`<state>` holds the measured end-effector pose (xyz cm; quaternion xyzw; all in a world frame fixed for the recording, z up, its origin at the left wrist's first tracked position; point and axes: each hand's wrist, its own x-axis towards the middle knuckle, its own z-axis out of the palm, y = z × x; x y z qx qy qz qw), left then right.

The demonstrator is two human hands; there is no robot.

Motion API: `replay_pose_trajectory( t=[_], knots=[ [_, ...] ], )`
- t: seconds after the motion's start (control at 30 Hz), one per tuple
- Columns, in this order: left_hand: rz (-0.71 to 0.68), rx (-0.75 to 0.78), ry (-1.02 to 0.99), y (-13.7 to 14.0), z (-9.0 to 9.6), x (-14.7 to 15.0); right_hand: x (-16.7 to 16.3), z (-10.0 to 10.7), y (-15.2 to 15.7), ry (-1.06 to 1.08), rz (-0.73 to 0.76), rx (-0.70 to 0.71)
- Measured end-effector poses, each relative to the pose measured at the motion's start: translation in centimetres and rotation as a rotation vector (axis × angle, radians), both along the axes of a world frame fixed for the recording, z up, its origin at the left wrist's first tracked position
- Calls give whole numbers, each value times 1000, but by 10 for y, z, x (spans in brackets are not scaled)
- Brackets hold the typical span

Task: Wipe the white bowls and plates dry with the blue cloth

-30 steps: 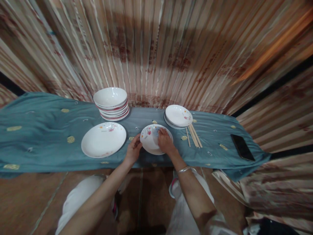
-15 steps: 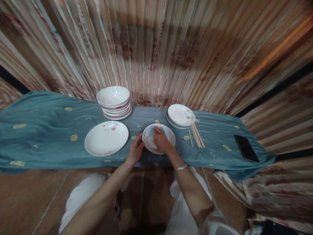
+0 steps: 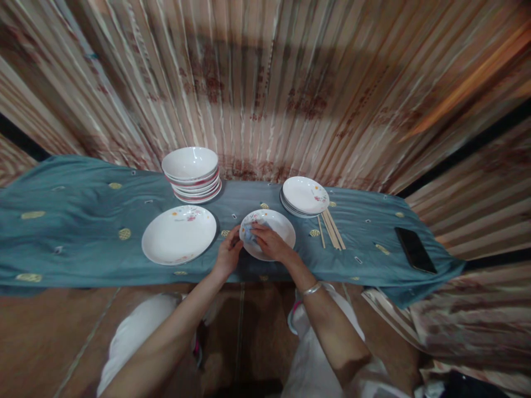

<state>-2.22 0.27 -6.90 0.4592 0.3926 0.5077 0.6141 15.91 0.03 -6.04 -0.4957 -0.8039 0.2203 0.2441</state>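
A small white plate [image 3: 284, 229] with a floral rim lies on the cloth in front of me. My left hand [image 3: 229, 251] grips its left edge, fingers curled at the rim. Inside the plate, my right hand [image 3: 269, 241] presses a bluish cloth [image 3: 250, 232] against the left part of the surface; the palm hides some of the cloth. Left of my hands rests a large oval white plate [image 3: 178, 236] with flowers along its rim.
Behind the oval plate stands a stack of bowls and plates [image 3: 191, 166]. To the right are stacked floral plates [image 3: 305, 196], several wooden chopsticks [image 3: 332, 229] and a black phone [image 3: 415, 250]. A green tablecloth [image 3: 91, 237] covers the narrow table; a curtain [image 3: 249, 83] hangs behind.
My right hand has slid the cloth leftward across the small plate, toward my left hand. My left hand stays at the rim. The view has shifted slightly.
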Motion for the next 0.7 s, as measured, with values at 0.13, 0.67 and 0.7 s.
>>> replay_pose_trajectory(
  t=[0.13,0.67,0.7],
  knots=[
    [-12,-13,-15,-1,2,0,1,6,-7,3,37,-30],
    [-22,-43,5,0,2,-1,8,30,-40,-23,12,-97],
    [-18,-45,6,1,2,-1,9,31,-41,-29,-2,-93]
  ],
)
